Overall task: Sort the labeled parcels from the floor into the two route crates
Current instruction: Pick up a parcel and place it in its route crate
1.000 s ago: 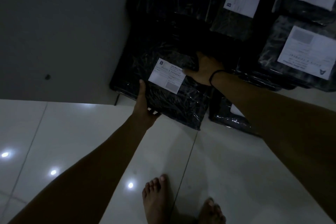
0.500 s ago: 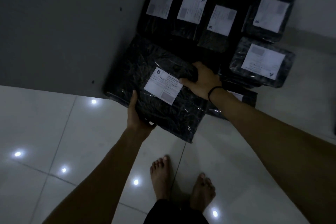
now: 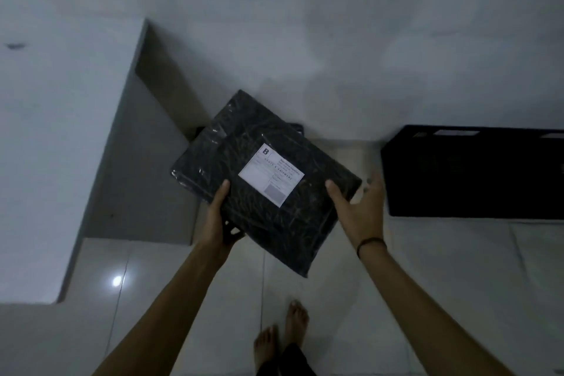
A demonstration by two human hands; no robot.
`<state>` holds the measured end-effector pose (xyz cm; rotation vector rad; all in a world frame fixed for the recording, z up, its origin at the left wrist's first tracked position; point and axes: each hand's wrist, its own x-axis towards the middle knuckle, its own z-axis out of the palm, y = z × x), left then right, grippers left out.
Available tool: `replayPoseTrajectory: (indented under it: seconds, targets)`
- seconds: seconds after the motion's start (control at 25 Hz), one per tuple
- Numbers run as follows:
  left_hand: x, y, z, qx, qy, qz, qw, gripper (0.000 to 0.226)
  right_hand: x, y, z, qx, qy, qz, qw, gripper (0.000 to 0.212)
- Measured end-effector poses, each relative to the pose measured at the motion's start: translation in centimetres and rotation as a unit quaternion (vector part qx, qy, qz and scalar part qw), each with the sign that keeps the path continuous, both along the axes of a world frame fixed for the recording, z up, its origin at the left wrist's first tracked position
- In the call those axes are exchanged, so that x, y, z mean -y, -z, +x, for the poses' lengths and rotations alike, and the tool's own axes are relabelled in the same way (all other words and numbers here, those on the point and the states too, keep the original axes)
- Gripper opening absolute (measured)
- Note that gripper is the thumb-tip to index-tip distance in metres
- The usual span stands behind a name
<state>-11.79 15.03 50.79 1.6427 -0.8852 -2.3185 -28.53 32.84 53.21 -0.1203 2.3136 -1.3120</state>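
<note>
Above the tiled floor [image 3: 427, 268], clear of it and in front of the body, a black parcel [image 3: 283, 232] is held flat with its white label [image 3: 271, 174] turned up. A letter B is printed at the label's far left corner.

The parcel's near left edge is gripped by the left hand [image 3: 218, 220], thumb on top and fingers curled underneath. The right hand [image 3: 360, 210] is laid against the right corner with its thumb on the top face. Its fingers are straight and spread past the corner, so it supports rather than clasps, though they are blurred.

The parcel's long axis is set on a diagonal, from far left to near right, and the right corner is pointed toward a black crate [image 3: 473, 174]. That crate stands at the far edge of the floor, against the wall, well to the right of the parcel. The right hand is the nearer to it.

A carry to the right is judged to be what comes next, provided this crate is route B. Its pale tag cannot be read. Something dark behind the parcel's far edge cannot be identified.
</note>
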Motion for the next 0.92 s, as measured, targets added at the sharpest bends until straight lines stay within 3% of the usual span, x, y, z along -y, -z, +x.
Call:
replayPoseTrajectory:
  seconds: [0.16,0.28,0.4,0.48,0.52,0.6,0.64,0.72,0.8,0.92]
  targets:
    - [-5.3,-11.6,-5.3,-0.085,0.078,0.003,0.993,0.062,-7.2,-10.3,0.3,0.114,0.084,-0.145,0.979,0.104]
    - [-9.6,-18.3,-9.1,-0.130,0.152,-0.008,0.980,0.054,-12.0,-16.7,-1.8,0.133,0.143,-0.223,0.955,0.106]
    - [-13.8,-23.0,-12.7,-0.137,0.234,-0.048,0.961,0.074,-18.3,-21.3,-3.6,0.104,0.213,-0.256,0.937,0.102]
    - [-15.3,-25.0,-14.7,-0.122,0.238,-0.149,0.952,0.095,-23.1,-22.9,-4.7,0.093,0.238,-0.260,0.931,0.105]
    - [-15.7,-25.7,-15.8,-0.106,0.247,-0.228,0.936,0.103,-25.6,-23.4,-5.1,0.089,0.249,-0.262,0.928,0.107]
    - [-17.6,-27.4,-19.1,-0.090,0.332,-0.364,0.866,0.095,-31.6,-23.7,-6.0,0.090,0.272,-0.268,0.920,0.107]
    - [-18.9,-27.9,-21.0,-0.088,0.401,-0.393,0.823,0.089,-34.5,-23.8,-6.3,0.091,0.280,-0.270,0.917,0.105]
    - [-23.0,-28.9,-24.8,-0.091,0.539,-0.356,0.758,0.089,-40.2,-23.8,-7.1,0.093,0.290,-0.284,0.909,0.100]
    - [-28.9,-29.0,-27.9,-0.096,0.596,-0.308,0.735,0.088,-46.2,-23.6,-8.4,0.090,0.304,-0.270,0.909,0.096]
    - [-37.5,-27.3,-30.0,-0.115,0.583,-0.320,0.738,0.067,-53.4,-22.4,-10.5,0.069,0.315,-0.217,0.921,0.077]
